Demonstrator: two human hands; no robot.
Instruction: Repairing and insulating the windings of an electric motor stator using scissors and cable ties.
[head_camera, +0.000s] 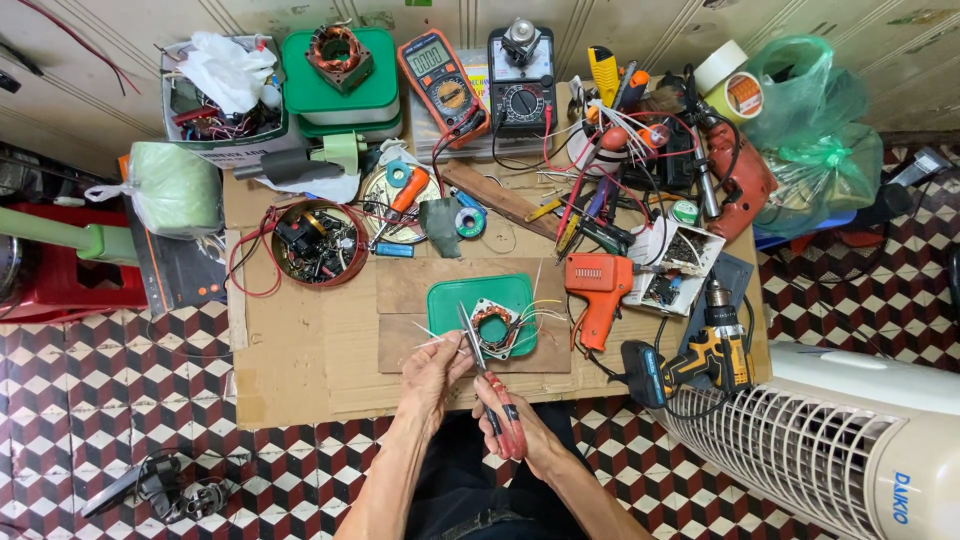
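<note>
- My left hand pinches a thin pale wire end near the motor coil.
- The motor coil sits on a green lid on the wooden board, middle of the table; several wire leads stand loose, so I judge the work partly done.
- My right hand closes round red-handled pliers, tips at the wire.
- Right of it lies an orange soldering gun, untouched.

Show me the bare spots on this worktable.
Bare cardboard lies between the round tin of parts, the green square lid and the left hand. The back, near the orange multimeter, is crowded.
</note>
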